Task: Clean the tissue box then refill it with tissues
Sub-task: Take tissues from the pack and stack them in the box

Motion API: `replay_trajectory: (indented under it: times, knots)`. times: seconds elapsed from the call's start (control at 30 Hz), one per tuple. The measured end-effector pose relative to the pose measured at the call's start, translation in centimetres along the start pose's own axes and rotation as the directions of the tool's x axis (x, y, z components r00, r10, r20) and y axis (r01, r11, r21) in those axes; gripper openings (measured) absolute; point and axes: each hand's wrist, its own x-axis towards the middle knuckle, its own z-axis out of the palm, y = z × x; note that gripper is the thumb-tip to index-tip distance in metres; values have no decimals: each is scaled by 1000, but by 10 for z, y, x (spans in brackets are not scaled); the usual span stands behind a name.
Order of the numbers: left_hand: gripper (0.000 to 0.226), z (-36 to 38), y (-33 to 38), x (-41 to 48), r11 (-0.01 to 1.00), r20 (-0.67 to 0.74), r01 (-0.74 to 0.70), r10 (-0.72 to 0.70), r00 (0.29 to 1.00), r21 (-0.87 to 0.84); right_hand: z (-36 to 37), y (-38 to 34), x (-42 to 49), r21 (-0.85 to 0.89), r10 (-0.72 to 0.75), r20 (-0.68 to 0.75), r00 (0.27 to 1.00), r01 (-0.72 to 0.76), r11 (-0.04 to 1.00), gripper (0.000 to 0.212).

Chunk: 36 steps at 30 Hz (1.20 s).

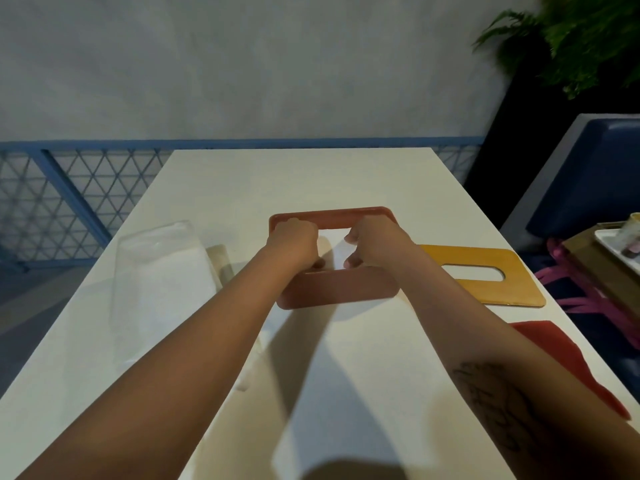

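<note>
At table (311,181) centre: left hand (294,244), right hand (374,244) curled inside box (339,289) over tissues (334,251); grip not determinable. Risk: tissues crumpled if forced, box tipped.

Single view, head-mounted, wide-angle. It looks forward and steeply down along a white table (311,174), from the near end toward the far end. Both forearms enter from the bottom corners and converge at frame centre, where the left hand (292,244) and right hand (375,244) meet at the box (332,289). Range is close, within arm's reach. A wall (242,64) fills the upper frame; a plant (571,39) occupies the upper right.
</note>
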Motion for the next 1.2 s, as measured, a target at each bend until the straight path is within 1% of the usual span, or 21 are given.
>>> replay_trajectory:
  times: [0.1, 0.2, 0.4, 0.47, 0.53, 0.63, 0.7, 0.77, 0.83, 0.97, 1.1, 1.2]
  knots:
    - [37, 2, -1, 4, 1000, 5, 4, -4, 1000, -23, 0, -1, 2, 7, 6, 22, 1000, -7, 1000, 49]
    - [45, 5, -3, 5, 1000, -5, 1, -1, 1000, -13, 3, -1, 7, 1, 6, 51, 999, -6, 1000, 46]
    - [42, 4, -1, 3, 1000, -14, -6, 6, 1000, 0, 1, -2, 7, -14, 13, 52, 999, -12, 1000, 49]
    - [43, 1, 0, 3, 1000, 1, 9, -9, 1000, -12, 1, 1, 5, -28, -4, 0, 1000, 4, 1000, 38]
    - [42, -2, 1, 2, 1000, -22, 14, -14, 1000, 6, -1, 7, 2, 0, -29, -98, 995, 29, 1000, 29]
    - [40, -7, 5, -1, 1000, -120, 26, -26, 992, -2, -9, 20, -6, 110, -32, -258, 966, 62, 992, 29]
    - [36, -11, 15, -4, 999, -181, 27, -35, 983, -46, -15, 31, -8, 144, -11, -360, 933, 67, 987, 25]
    - [31, -17, 28, -6, 995, -256, -1, -25, 966, -101, -20, 40, -11, 178, 19, -427, 904, 64, 982, 24]
    - [31, -20, 50, -10, 987, -326, -40, -13, 945, -155, -24, 55, -16, 212, 46, -450, 892, 57, 976, 25]
    - [32, -14, 100, -14, 961, -396, -125, 17, 918, -247, -29, 96, -26, 232, 89, -460, 884, 22, 973, 24]
    - [33, 4, 145, -13, 943, -413, -190, 63, 909, -272, -32, 139, -34, 225, 151, -447, 882, -52, 973, 25]
    - [33, 25, 179, -7, 943, -375, -207, 99, 922, -260, -35, 174, -41, 221, 179, -417, 891, -91, 971, 26]
